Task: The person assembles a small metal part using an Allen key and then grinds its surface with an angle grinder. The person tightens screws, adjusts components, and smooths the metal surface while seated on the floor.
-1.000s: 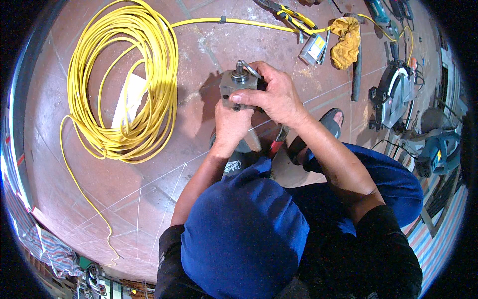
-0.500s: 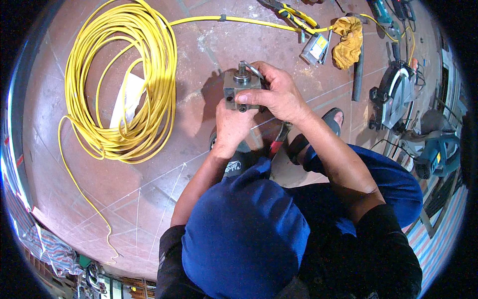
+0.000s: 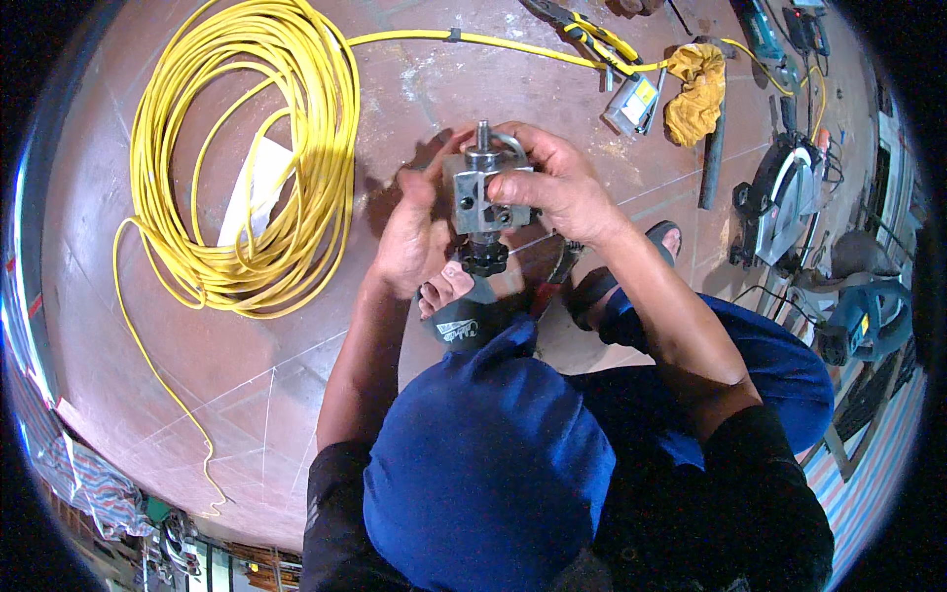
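grey metal block, yellow cable, blue trousers, mustard cloth

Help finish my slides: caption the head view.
The right hand grips a metal block, left hand beside it, coiled yellow cable lying nearby.

Open floor lies beyond the metal block, bounded by a yellow coil left, yellow cable ahead, pliers and cloth right.

the left forearm slants up and inward to a loosely spread left hand, its palm facing right. the right forearm angles up and leftward; the right hand is curled, its thumb in front, pointing left.
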A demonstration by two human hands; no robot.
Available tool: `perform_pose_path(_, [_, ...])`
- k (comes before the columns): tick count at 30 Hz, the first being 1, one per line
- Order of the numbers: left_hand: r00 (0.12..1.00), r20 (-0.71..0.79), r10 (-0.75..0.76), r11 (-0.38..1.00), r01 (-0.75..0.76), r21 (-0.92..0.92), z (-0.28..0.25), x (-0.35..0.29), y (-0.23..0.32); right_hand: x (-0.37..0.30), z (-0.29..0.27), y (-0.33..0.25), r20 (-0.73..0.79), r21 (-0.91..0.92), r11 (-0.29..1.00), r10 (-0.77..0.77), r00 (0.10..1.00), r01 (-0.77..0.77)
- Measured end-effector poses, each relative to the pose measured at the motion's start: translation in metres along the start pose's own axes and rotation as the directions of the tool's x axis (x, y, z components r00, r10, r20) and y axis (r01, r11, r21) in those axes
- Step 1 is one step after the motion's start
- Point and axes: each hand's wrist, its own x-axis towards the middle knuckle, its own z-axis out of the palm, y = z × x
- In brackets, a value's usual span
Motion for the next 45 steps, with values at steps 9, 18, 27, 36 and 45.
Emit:
perform_pose_path(9, [0.987,-0.115,-0.11,0.994,0.106,-0.037,0.026,0.003,0.007,0.018,-0.002,-0.013,-0.025,-0.553,0.828,-0.133,0.991,0.097])
perform_pose_path(18, [0.966,-0.081,-0.246,0.962,0.234,-0.138,0.029,0.008,-0.014,0.02,-0.013,0.004,-0.077,-0.272,0.939,0.197,0.977,-0.211])
perform_pose_path(27, [0.949,-0.075,-0.306,0.935,0.285,-0.211,0.02,0.008,-0.025,0.017,-0.02,0.013,-0.06,-0.201,0.932,0.296,0.953,-0.302])
perform_pose_path(36, [0.964,-0.111,-0.243,0.956,0.218,-0.197,0.017,0.006,-0.025,0.021,-0.018,-0.002,-0.13,-0.564,0.809,0.115,0.985,-0.169])
perform_pose_path(45, [0.973,-0.228,0.012,0.974,-0.063,-0.216,0.0,0.005,0.01,0.005,-0.012,-0.044,0.542,-0.756,0.326,-0.174,0.822,0.568])
